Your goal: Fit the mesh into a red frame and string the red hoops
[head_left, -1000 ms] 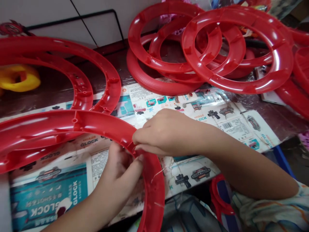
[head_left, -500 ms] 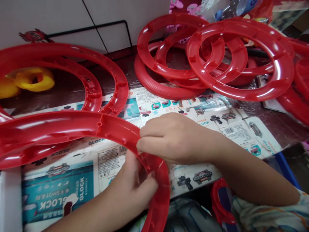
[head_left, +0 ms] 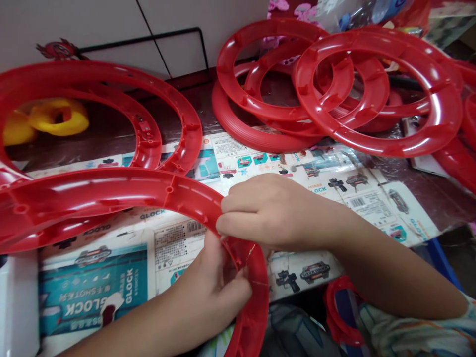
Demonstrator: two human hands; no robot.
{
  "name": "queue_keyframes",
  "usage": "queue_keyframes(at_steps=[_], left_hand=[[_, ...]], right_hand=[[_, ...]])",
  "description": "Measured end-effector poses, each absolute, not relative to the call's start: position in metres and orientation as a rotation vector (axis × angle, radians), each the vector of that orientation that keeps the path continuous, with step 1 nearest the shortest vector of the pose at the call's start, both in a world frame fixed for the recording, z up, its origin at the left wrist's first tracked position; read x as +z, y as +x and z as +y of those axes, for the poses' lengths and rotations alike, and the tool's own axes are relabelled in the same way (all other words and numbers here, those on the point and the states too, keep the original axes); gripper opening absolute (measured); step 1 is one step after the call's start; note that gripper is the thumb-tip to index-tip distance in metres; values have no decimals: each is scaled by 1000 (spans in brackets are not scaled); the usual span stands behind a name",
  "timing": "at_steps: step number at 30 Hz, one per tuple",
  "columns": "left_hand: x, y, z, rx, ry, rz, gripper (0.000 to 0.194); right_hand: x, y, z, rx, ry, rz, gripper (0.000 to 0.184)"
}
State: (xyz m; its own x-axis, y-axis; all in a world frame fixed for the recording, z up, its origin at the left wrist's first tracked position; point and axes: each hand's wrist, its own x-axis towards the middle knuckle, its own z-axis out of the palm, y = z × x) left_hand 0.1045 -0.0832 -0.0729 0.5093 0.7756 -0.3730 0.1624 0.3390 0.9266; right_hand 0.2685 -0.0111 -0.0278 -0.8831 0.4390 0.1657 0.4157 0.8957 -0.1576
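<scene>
A large red plastic ring (head_left: pixel 122 187), its ribbed hollow side facing up, reaches from the left edge round to the lower right in front of me. My left hand (head_left: pixel 219 282) is closed on its inner rim, the thumb lying on the channel and the other fingers partly hidden. Just above, my right hand (head_left: pixel 266 213) is closed against the same ring, fingertips curled down into the channel. Whether those fingertips also pinch a small part is hidden. A thin pale line shows on the channel between both hands.
Several red rings (head_left: pixel 386 144) are heaped at the back right. More rings (head_left: pixel 191 124) lie at the left beside a yellow curled part (head_left: pixel 59 116). Flattened printed cardboard (head_left: pixel 316 183) covers the table. A black wire frame (head_left: pixel 203 44) stands against the white wall panel.
The whole view has shifted slightly, so things appear a little further right. Both hands keep their hold on the ring, which has turned slightly, its screw posts further right.
</scene>
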Motion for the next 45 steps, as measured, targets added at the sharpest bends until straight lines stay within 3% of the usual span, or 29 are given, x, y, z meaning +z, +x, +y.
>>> queue_keyframes(at_steps=[13,20,28,33,38,45], left_hand=[[-69,103,-81,510,940,932,37],[-82,101,-78,713,948,1092,21],[-77,107,-81,854,1068,1125,23],[-74,107,-78,760,1053,1072,15],[-78,106,-76,764,1092,1080,20],[-82,100,-75,617,1205,1038,19]], right_hand=[[-33,270,-6,442,-653,-2790,17],[-34,270,-4,413,-636,-2820,9],[-32,271,-5,383,-601,-2857,24],[-29,268,-8,434,-646,-2875,21],[-31,268,-5,421,-715,-2883,14],[-24,274,-6,289,-718,-2928,27]])
